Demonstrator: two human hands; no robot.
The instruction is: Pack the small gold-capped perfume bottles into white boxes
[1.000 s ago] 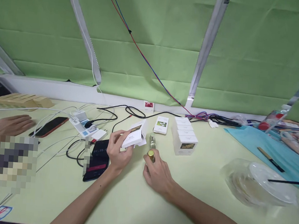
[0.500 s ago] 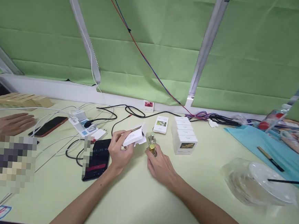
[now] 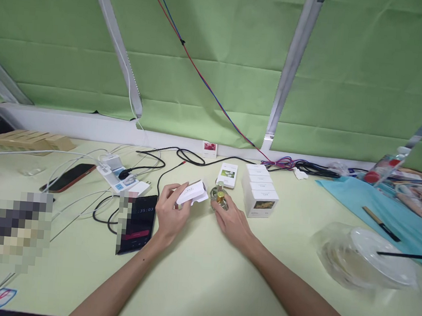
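My left hand (image 3: 172, 216) grips a small white carton (image 3: 192, 194) with its flap open, tilted toward the right. My right hand (image 3: 232, 221) pinches a small glass bottle with a gold cap (image 3: 219, 197) just right of the carton's open end; another small bottle seems to stand right behind it. A row of several white cartons (image 3: 259, 196) stands to the right of the bottle. One flat white carton (image 3: 227, 175) lies behind it.
A black phone (image 3: 138, 223) lies left of my left hand. Further left are a power strip (image 3: 116, 179) with cables and a red-edged phone (image 3: 68, 178). A clear lidded bowl (image 3: 363, 260) sits at right, before a blue cloth (image 3: 392, 216). A green wall backs the table.
My right hand carried the gold-capped bottle away from me, up beside the carton's open end. The left hand tipped the carton flatter. Another person's hand at far left has gone from view.
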